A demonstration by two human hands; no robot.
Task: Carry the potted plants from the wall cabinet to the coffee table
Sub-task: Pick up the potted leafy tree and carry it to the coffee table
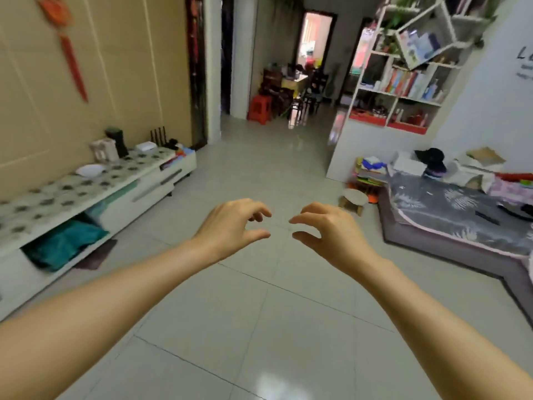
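Observation:
My left hand (230,223) and my right hand (328,226) are stretched out in front of me over the tiled floor, side by side and a little apart. Both are empty, with the fingers curled loosely and spread. The white wall cabinet (403,90) with open shelves stands far ahead on the right. Green potted plants (389,43) show on its upper left shelves, blurred. No coffee table is in view.
A low white TV cabinet (121,183) runs along the left wall, with a white bowl and small items on top. A grey sofa (461,223) lies at the right, a small round stool (354,199) beside it. A red stool (259,108) and dining furniture stand down the hallway.

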